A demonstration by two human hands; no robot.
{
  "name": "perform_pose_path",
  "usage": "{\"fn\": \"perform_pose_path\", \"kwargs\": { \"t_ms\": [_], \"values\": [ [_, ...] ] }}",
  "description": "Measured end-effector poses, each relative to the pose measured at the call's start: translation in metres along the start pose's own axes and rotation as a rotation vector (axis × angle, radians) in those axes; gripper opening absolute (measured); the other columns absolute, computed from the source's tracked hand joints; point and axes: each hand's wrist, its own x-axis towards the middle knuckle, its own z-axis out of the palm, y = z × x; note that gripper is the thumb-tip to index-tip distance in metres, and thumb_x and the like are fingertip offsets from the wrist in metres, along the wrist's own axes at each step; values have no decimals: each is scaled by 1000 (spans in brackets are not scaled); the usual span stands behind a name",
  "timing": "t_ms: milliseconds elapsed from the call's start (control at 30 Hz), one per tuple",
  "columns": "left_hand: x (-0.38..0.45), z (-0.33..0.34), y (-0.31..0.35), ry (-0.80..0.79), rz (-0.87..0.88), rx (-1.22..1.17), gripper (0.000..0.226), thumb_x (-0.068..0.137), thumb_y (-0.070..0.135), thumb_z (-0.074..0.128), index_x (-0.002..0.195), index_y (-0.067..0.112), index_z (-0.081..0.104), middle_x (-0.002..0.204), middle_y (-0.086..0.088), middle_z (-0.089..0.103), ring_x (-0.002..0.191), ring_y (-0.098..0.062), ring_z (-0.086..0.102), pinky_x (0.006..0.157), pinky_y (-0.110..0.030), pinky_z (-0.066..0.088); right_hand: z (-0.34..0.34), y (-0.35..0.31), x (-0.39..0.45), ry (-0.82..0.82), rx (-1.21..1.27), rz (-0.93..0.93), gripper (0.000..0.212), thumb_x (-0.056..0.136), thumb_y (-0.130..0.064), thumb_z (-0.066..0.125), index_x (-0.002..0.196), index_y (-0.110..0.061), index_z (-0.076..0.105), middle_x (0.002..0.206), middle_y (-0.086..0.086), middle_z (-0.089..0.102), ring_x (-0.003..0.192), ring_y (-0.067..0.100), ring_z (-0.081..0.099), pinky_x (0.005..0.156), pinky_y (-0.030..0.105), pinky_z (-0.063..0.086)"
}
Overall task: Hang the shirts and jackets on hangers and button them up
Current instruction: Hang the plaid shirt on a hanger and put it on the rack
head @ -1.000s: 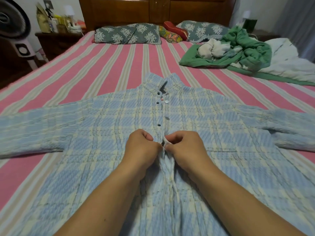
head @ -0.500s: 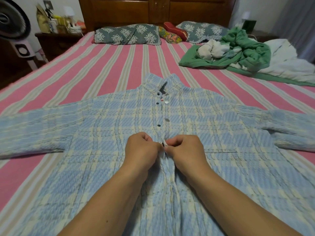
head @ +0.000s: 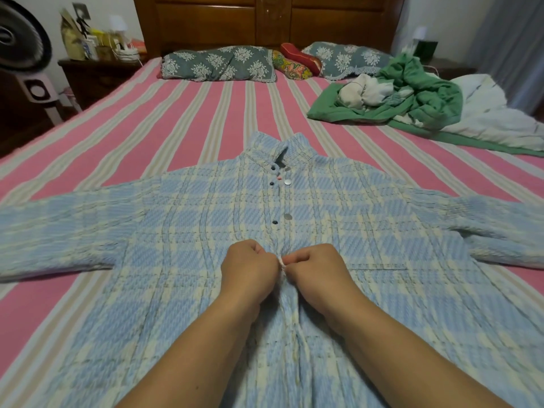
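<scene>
The shirt (head: 206, 231) lies flat across the bed's (head: 147, 119) near edge, collar away. Left hand (head: 248, 267) and right hand (head: 316, 269) pinch its front edges together mid-placket; open snaps run straight ahead toward the collar, equally near both hands

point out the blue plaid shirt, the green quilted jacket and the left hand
blue plaid shirt (head: 206, 207), head view, left chest panel
green quilted jacket (head: 426, 92), head view, crumpled middle
left hand (head: 250, 269), head view, back of hand
</scene>
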Motion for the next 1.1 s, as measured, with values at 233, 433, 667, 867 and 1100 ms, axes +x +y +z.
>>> {"fn": "perform_pose_path", "kwargs": {
  "t_ms": [233,433,667,867,1100],
  "values": [
    [4,-15,26,-204,-14,330,5,95,9,50,90,9,52,89,-13,66,73,-27,61,60,-34,50,-33,-26,-1,-257,-347,-10,28,98,-20,55,84,-6,74,63,-8,60,57,16,49,55,26,39],
    [81,-35,62,-155,179,593,18,86,-2,51,75,5,64,75,-9,67,61,-28,62,62,-35,54,-54,-68,28,-244,-614,-166,32,99,-34,58,102,-6,74,103,8,75,91,25,72,82,40,59],
    [103,15,29,20,327,899,26,98,21,54,121,10,48,115,-11,55,101,-30,58,69,-35,38,3,-31,108,-92,-541,-146,64,86,-50,66,134,-16,42,131,10,47,115,31,52,91,43,50],
    [91,17,9,149,514,1146,37,105,38,29,115,10,51,105,-8,50,85,-26,45,67,-35,31,-7,-12,117,66,-375,-123,14,90,-19,61,99,-9,56,93,7,60,75,22,55,65,34,46],
    [88,19,36,-60,207,1294,80,92,78,30,128,10,54,130,-11,56,115,-34,57,84,-43,46,-6,-15,106,92,-366,-27,37,88,-29,67,64,-18,40,56,-1,40,49,19,38,46,26,27]
  ]
}}
